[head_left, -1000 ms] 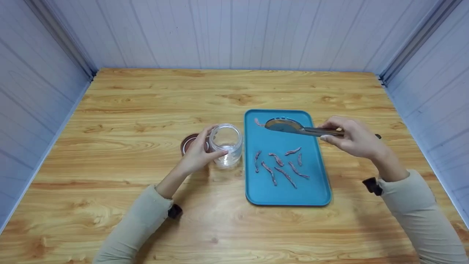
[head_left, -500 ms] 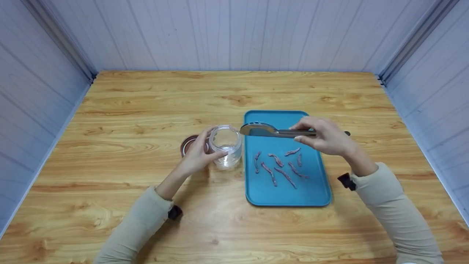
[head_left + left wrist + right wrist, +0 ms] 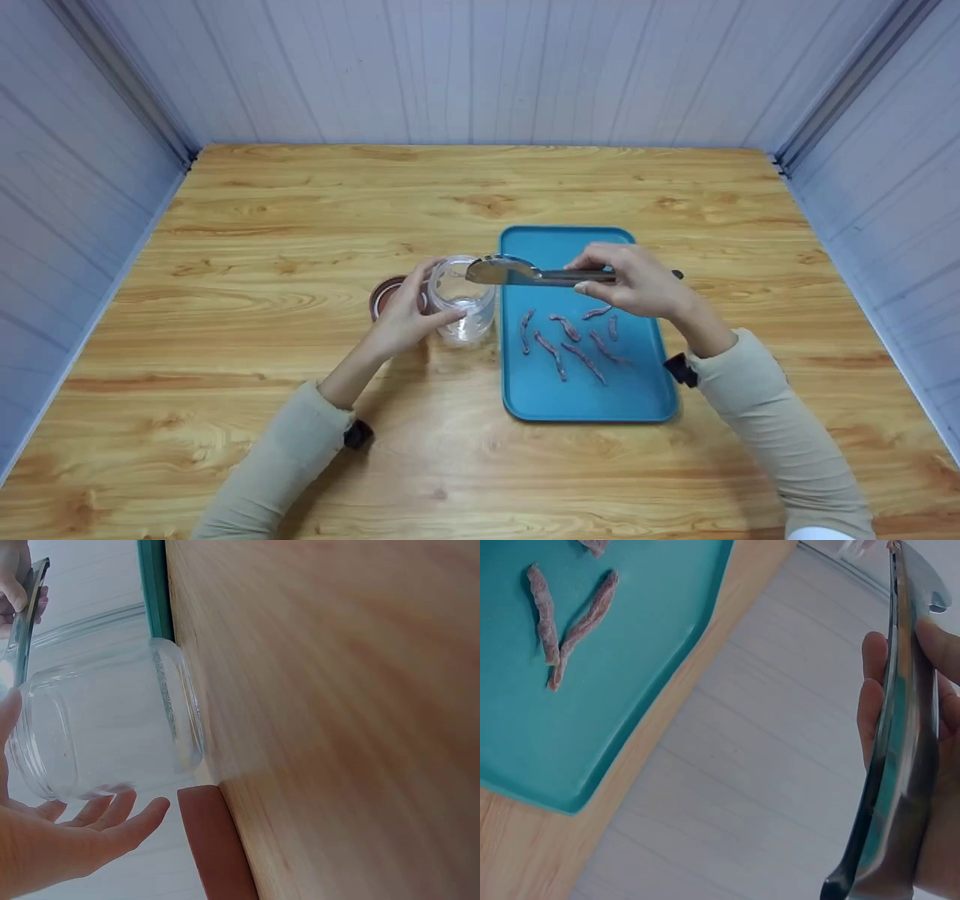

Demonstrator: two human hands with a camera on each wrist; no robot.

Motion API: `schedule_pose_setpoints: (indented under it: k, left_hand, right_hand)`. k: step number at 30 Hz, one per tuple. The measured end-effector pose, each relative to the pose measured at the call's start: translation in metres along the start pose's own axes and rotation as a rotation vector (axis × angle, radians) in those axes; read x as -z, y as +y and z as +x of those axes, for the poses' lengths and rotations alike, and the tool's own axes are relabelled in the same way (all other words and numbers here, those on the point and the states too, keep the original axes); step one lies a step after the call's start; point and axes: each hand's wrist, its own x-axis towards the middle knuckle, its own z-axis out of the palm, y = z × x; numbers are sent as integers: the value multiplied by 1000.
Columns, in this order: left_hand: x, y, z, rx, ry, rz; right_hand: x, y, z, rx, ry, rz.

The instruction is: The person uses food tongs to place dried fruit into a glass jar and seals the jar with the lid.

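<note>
My left hand [image 3: 397,319] holds a clear jar [image 3: 474,326] upright, thumb at the front and fingers round the far side. The jar's mouth is uncovered. My right hand [image 3: 634,283] grips metal tongs [image 3: 504,270] by the handle, nearly level. Their broad end lies over the jar's right rim in the head view. A bit of something pinkish shows at the tongs' tip [image 3: 894,544] in the right wrist view, mostly hidden. Below the right hand, several dried meat strips [image 3: 565,327] lie on a blue tray [image 3: 589,405].
A reddish-brown lid [image 3: 384,291] lies on the wooden table [image 3: 300,225] just left of the jar, partly behind my left hand. The tray stands close to the jar's right side. Pale panel walls [image 3: 480,75] enclose the table at the back and sides.
My right hand has carried the tongs left from the tray's far end to over the jar's rim. The strip at that far end has left the tray. The left hand and jar stay put.
</note>
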Motion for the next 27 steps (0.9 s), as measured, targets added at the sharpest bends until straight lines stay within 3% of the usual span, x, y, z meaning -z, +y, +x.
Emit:
schedule_pose_setpoints:
  k: [14, 21, 27]
  left_hand:
    - [0, 2, -1, 35, -1, 25]
    - [1, 0, -1, 8, 4, 21]
    - [1, 19, -5, -7, 3, 20]
  right_hand:
    - [6, 1, -11, -44, 26, 2]
    - [17, 13, -27, -59, 63, -27]
    - [28, 15, -43, -107, 86, -28]
